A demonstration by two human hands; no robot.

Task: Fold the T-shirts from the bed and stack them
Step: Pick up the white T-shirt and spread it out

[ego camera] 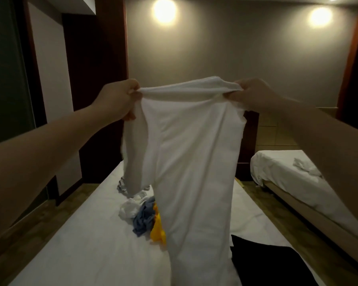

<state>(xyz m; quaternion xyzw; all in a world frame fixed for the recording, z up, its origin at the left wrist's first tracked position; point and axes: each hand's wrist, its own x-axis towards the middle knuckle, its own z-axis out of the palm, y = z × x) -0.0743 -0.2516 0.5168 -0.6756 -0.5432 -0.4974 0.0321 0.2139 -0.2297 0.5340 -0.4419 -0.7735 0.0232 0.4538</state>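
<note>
A white T-shirt [192, 153] hangs in the air above the bed [87, 244], stretched between both hands. My left hand [118, 100] grips its top left corner and my right hand [254, 93] grips its top right corner. The shirt's lower end reaches down to the sheet. Behind it on the bed lies a crumpled pile with a white shirt [130, 208], a blue-grey shirt [144, 218] and a yellow shirt [158, 230], partly hidden by the hanging shirt. A black garment [262, 263] lies flat on the bed at the lower right.
A second bed [287, 172] with a small crumpled white cloth [306, 167] stands at the right across a strip of wooden floor. A dark headboard and a wall with two lamps are ahead. A dark door frame rises at the left.
</note>
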